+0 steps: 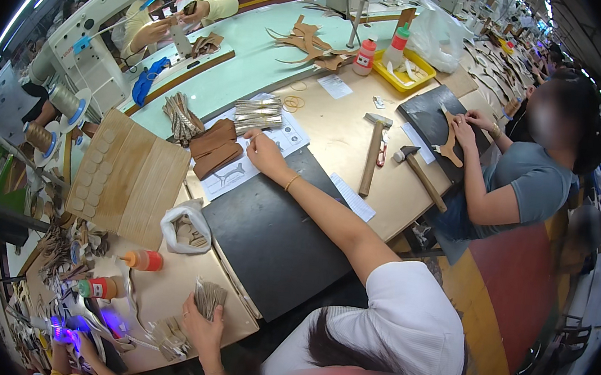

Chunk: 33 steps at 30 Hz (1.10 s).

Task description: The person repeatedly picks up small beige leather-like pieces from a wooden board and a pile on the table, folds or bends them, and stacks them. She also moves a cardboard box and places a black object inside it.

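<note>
At the near left of the bench, my left hand (203,331) is closed round the side of a bundle of beige strips (210,296), thumb on one side and fingers on the other. My right arm reaches across a black mat (274,232). Over a printed sheet (292,135), my right hand (267,157) has its fingers curled, tips beside a stack of brown leather pieces (215,149). Just beyond those fingertips lies a bundle of silvery strips (258,112). Whether the right fingers pinch anything is hidden.
A plastic bag of beige pieces (186,231), a wooden board (128,178) and an orange bottle (143,260) stand left. Two hammers (373,158) and a yellow tray (403,71) are to the right. A co-worker (527,159) handles a tan piece; another sits behind a sewing machine (107,21).
</note>
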### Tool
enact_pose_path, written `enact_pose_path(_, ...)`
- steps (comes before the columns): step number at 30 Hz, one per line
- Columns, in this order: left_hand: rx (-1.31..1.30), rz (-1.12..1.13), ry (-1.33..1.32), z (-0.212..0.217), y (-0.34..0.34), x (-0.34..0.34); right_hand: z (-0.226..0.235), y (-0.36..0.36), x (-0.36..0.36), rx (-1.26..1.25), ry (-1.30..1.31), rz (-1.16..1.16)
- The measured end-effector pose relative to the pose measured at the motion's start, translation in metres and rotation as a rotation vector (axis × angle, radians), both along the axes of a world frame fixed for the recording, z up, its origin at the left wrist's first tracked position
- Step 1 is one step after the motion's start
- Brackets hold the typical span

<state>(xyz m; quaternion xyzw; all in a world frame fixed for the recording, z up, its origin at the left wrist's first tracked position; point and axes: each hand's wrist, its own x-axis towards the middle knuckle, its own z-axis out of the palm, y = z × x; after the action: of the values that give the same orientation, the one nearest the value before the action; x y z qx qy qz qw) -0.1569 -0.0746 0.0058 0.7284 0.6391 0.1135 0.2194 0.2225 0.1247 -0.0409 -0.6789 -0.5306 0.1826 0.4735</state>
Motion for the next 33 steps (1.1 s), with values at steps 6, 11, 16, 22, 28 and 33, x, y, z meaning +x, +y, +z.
enact_pose_path(6,0.037,-0.066,0.009,-0.007,0.004,-0.004,0.034,-0.029,-0.001,-0.106,1.244,0.193)
enact_pose_path(11,0.083,-0.154,0.046,-0.024,0.010,-0.014,0.067,-0.074,-0.054,-0.080,0.942,0.577)
enact_pose_path(16,-0.207,-0.008,-0.528,-0.015,0.026,-0.011,0.088,-0.133,-0.098,0.153,-0.318,0.786)
enact_pose_path(22,-0.620,-0.097,-0.910,0.017,0.039,0.022,0.102,-0.178,-0.106,0.310,-0.683,0.957)
enact_pose_path(28,-0.743,-0.247,-0.856,0.044,0.039,0.035,0.119,-0.193,-0.090,0.177,-0.673,1.009)
enact_pose_path(33,-0.729,-0.261,-0.845,0.050,0.036,0.041,0.128,-0.205,-0.091,0.251,-0.657,0.994)
